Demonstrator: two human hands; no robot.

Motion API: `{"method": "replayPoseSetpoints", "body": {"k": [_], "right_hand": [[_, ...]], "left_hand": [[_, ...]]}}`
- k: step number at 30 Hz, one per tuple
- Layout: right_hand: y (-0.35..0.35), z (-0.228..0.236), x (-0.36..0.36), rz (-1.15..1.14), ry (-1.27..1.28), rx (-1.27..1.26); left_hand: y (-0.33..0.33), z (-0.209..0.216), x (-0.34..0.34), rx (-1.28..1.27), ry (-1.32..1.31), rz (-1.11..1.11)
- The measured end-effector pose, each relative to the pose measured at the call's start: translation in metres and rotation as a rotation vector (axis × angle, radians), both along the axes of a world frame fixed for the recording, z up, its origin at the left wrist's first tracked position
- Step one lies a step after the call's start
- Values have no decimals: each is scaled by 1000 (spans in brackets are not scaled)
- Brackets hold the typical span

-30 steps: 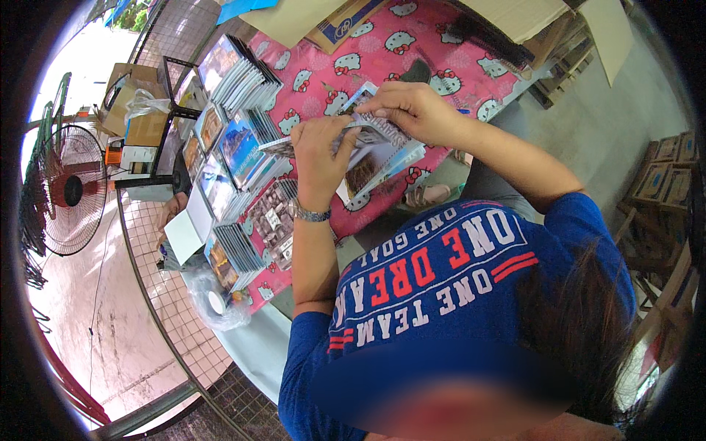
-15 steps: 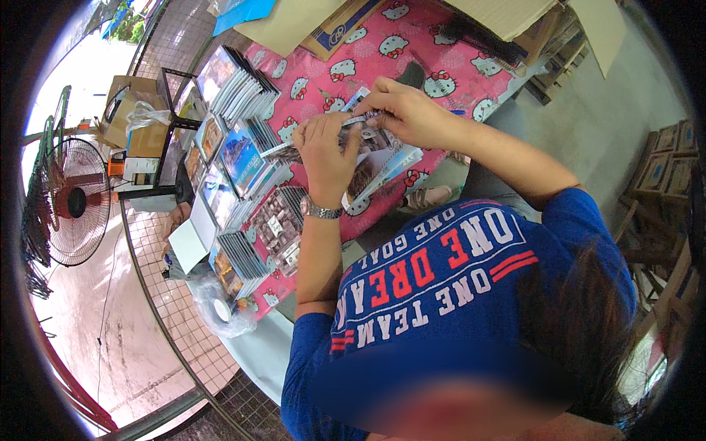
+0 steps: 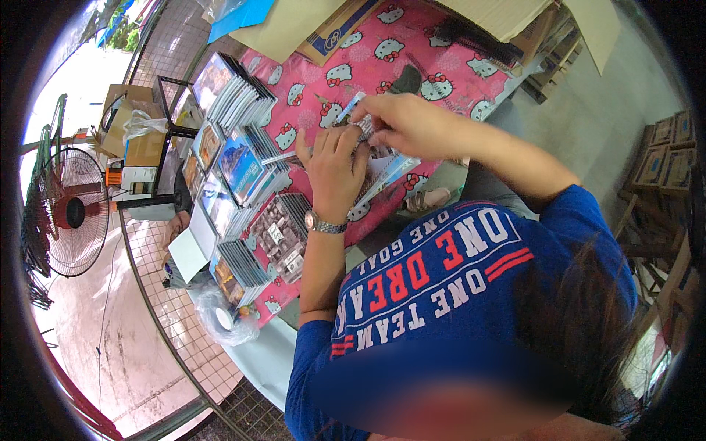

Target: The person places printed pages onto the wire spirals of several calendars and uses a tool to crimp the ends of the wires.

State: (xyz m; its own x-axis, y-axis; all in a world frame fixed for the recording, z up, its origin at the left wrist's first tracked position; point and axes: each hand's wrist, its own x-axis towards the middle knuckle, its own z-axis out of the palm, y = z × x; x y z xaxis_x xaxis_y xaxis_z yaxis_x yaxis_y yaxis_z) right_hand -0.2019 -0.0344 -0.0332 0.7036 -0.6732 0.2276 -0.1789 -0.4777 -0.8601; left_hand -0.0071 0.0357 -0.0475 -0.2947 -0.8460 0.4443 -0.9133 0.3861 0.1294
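A booklet with a grey photo cover (image 3: 380, 153) lies under both hands at the middle of the pink table, pale blue and white sheets (image 3: 388, 178) fanned at its near right side. My left hand (image 3: 332, 170), with a metal watch at the wrist, is closed over the booklet's left part. At the upper edge, the bent fingers of my right hand (image 3: 408, 121) pinch the booklet; they are slightly blurred. Between the hands, the exact grip is partly hidden. Left of my left hand stands a stack of matching grey-covered booklets (image 3: 279, 239).
Several stacks of picture-covered booklets (image 3: 243, 160) fill the table's left side. Cardboard (image 3: 294, 29) lies at the far edge, and a clear plastic bag (image 3: 224, 320) at the near left corner. A black fan (image 3: 75, 212) stands left. Another person's hand (image 3: 175, 226) shows beyond the stacks.
My right hand has shifted slightly down and right along the booklet's upper edge. My left hand has moved a little right and down. The view has shifted slightly.
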Motion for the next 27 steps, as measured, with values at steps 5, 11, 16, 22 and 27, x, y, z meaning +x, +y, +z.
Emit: {"method": "replayPoseSetpoints", "body": {"k": [5, 11, 16, 22, 27], "right_hand": [[-120, -133, 8, -346, 405, -81], [-137, -180, 0, -234, 669, -420], [-83, -36, 11, 347, -186, 486], [-69, -7, -2, 696, -163, 654], [-71, -11, 7, 631, 110, 152]], "left_hand": [[0, -3, 4, -11, 33, -82], [11, -5, 12, -79, -22, 57], [8, -9, 23, -6, 128, 112], [1, 2, 9, 6, 110, 8], [4, 6, 11, 50, 226, -14]]}}
